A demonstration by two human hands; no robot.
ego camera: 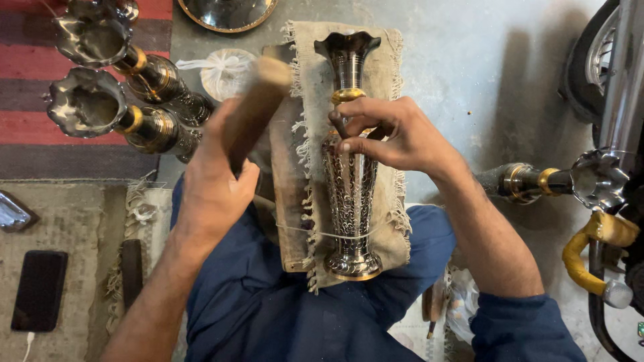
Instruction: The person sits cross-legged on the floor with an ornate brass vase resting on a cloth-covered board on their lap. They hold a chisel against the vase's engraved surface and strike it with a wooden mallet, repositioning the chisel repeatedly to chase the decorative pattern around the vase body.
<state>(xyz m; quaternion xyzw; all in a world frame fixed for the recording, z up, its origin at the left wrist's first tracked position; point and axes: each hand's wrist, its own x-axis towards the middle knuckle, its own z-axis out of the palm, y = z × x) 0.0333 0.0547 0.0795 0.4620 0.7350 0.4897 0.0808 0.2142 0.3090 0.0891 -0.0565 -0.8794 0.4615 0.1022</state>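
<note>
Lying lengthwise on a fringed burlap cloth [382,60] over the person's lap, the engraved metal vase [350,181] is steadied by the right hand [396,134], fingers pinching a thin tool against it, while the left hand [211,188], raised, grips a wooden mallet [258,100].

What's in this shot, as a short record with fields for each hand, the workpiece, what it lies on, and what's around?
Left hand: left hand grips a wooden mallet, raised.
Right hand: right hand pinches a thin chisel against the vase.
Workpiece: engraved metal vase, lying flat, mouth away from the person.
Support: fringed burlap cloth across the lap.
Around: two similar vases at left, dark phone on a mat.
</note>
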